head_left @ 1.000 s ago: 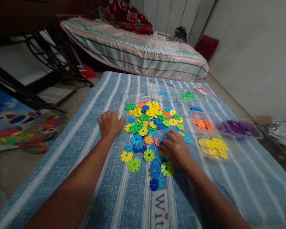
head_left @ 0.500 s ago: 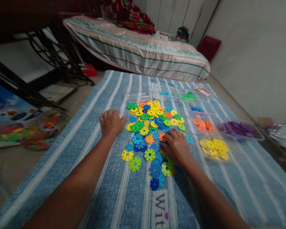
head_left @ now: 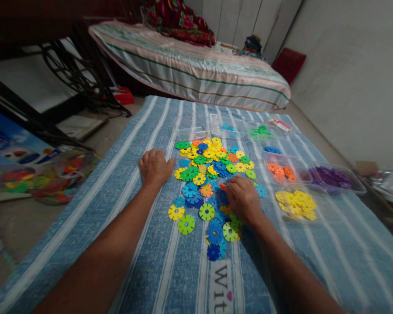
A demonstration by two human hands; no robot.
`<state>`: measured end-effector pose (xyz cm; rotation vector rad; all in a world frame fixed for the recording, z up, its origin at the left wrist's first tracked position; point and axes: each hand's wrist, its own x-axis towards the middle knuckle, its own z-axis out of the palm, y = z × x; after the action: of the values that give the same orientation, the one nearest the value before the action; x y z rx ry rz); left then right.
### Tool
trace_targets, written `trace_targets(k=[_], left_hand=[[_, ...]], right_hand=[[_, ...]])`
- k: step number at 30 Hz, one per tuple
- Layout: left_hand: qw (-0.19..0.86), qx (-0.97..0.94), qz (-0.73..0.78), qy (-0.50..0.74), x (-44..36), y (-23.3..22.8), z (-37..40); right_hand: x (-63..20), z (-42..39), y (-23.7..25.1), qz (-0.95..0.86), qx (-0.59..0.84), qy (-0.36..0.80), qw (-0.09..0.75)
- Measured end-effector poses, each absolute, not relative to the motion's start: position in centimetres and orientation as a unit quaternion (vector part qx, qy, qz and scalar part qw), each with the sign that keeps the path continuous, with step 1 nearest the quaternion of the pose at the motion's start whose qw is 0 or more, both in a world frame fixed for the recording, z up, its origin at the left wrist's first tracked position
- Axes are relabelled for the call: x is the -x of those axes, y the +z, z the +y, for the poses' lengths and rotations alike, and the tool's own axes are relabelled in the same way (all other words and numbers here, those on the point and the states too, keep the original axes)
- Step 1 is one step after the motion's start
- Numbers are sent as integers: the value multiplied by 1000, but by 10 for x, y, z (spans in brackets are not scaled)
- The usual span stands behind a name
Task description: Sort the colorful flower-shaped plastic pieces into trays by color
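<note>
A loose pile of notched plastic discs (head_left: 206,212) in yellow, green, blue and orange lies on a blue striped cloth (head_left: 144,261). On the pile's right side, my right hand (head_left: 244,198) has its fingers drawn together on an orange disc (head_left: 222,187), of which only an edge shows. My left hand (head_left: 156,166) rests on the cloth left of the pile, palm down, thumb apart from the fingers, holding nothing. A green disc (head_left: 182,145) lies at the pile's far left.
Clear plastic trays at the right hold sorted discs: yellow discs (head_left: 296,204), orange discs (head_left: 280,172), purple discs (head_left: 330,176), green discs (head_left: 260,132) and several blue ones. Beyond the table stands a bed (head_left: 196,74). Bagged colourful pieces (head_left: 57,185) sit low at the left.
My right hand's fingers have closed on the orange disc, which now shows only at its edge. My left hand stays where it was.
</note>
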<state>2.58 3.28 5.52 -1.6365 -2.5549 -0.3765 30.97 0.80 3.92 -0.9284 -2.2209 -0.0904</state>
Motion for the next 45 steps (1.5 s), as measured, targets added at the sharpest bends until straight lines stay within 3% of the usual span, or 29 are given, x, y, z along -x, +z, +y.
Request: trace_targets(k=[6,14,18,23,28,36,45], left_hand=[[46,537,-834,-116,-25,54,33],[45,533,-835,-129,-25,53,33],[41,536,-832,-140,-24,51,33],[51,537,-832,-127,-23,49,33],[57,534,-832,-137,-23,47,32],[43,530,-835,-140,-26,49,32],[42,524,-836,-157,-26,49,32]], right_hand=[[-331,16,63,-838,367,-30,403],[-405,58,89,-706,555,-206,390],[-371,36,73,-791,457,-104,393],[-300,-6,51,-886,351,0,304],[-273,-16,45,-913,361,2,191],[-289,-15,36,-878,439,-54,184],[-267,-10,41,-878,440,-22,190]])
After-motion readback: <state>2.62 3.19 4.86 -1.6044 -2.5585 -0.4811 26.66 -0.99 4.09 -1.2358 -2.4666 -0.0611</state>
